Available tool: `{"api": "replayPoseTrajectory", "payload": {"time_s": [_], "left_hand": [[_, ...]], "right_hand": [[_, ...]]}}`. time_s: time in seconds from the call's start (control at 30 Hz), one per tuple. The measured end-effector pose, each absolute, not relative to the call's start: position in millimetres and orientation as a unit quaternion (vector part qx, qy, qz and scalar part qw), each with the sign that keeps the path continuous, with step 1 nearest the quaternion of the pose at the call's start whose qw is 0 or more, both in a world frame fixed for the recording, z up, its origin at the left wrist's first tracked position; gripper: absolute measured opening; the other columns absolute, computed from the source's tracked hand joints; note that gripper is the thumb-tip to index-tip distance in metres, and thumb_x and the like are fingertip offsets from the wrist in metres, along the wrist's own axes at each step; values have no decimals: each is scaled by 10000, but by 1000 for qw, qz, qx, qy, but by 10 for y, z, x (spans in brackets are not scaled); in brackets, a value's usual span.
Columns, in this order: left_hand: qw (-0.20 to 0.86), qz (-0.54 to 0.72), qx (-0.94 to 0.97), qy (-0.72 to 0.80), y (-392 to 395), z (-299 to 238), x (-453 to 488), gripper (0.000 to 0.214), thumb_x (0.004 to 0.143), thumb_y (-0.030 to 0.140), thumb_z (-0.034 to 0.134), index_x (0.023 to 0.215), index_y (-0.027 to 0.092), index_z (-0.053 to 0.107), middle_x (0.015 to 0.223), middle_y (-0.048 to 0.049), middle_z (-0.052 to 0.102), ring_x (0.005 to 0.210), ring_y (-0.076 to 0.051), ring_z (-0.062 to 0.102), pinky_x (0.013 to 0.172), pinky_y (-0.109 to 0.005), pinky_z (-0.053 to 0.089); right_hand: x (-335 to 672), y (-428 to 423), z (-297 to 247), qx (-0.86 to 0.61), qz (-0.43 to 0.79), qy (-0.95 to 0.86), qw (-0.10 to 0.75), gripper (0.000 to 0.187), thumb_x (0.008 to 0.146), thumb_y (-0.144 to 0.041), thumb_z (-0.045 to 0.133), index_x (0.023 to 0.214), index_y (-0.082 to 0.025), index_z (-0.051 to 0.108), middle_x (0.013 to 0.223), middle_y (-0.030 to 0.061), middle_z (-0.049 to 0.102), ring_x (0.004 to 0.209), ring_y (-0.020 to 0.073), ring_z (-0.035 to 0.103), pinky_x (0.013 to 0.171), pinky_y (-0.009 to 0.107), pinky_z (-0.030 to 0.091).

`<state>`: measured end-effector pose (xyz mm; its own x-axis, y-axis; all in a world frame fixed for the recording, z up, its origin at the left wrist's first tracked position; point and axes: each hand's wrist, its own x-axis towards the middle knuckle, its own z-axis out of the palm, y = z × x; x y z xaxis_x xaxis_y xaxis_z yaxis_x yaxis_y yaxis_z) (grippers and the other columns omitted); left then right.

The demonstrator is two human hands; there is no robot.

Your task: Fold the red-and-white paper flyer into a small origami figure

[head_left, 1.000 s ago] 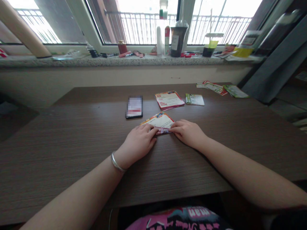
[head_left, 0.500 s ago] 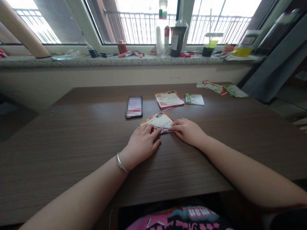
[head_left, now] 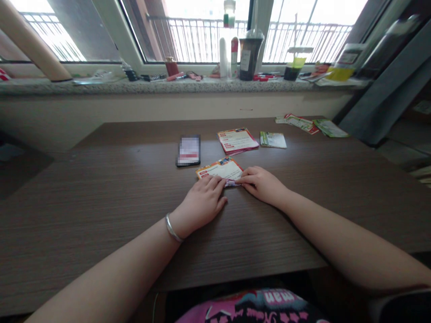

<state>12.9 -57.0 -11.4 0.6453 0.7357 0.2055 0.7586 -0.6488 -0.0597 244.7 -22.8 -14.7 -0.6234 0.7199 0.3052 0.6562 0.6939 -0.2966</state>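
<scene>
A printed paper sheet [head_left: 224, 168], white with an orange and red border, lies on the table with its near edge folded over into a narrow strip. Stretched out flat, the fingers of my left hand [head_left: 205, 199] press on that fold from the left. My right hand [head_left: 262, 184] has its fingertips closed together on the right end of the strip. Part of the fold is covered by the fingers. Just beyond the sheet is a stack of similar printed sheets [head_left: 238, 140].
A phone [head_left: 188, 151] lies to the left of the stack, small green-and-white cards [head_left: 273, 140] to its right. More leaflets [head_left: 301, 123] rest at the table's far right. Bottles and a dark cup [head_left: 248, 58] stand on the windowsill [head_left: 188, 86].
My left hand's fingers have slid slightly right along the fold and drawn together, baring more of the sheet's left part. My right hand stays nearly in place.
</scene>
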Motion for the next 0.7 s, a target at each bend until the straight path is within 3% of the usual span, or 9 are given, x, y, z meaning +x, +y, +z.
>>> {"api": "replayPoseTrajectory", "payload": {"time_s": [0.3, 0.7], "left_hand": [[35, -70, -907, -413, -590, -43, 154, 489, 957, 432, 428, 1411, 251, 413, 1295, -95, 522, 1225, -266, 450, 1078, -438, 328], [55, -66, -912, -402, -624, -26, 203, 512, 960, 430, 406, 1400, 169, 434, 1350, -112, 508, 1205, -305, 444, 1052, -457, 343]], "right_hand": [[2432, -269, -77, -440, 61, -878, 177, 184, 870, -208, 568, 989, -182, 705, 959, 74, 709, 921, 202, 619, 850, 326, 464], [2420, -298, -31, -426, 37, -890, 162, 197, 893, -215, 538, 941, -191, 728, 976, 67, 711, 930, 202, 620, 855, 325, 466]]}}
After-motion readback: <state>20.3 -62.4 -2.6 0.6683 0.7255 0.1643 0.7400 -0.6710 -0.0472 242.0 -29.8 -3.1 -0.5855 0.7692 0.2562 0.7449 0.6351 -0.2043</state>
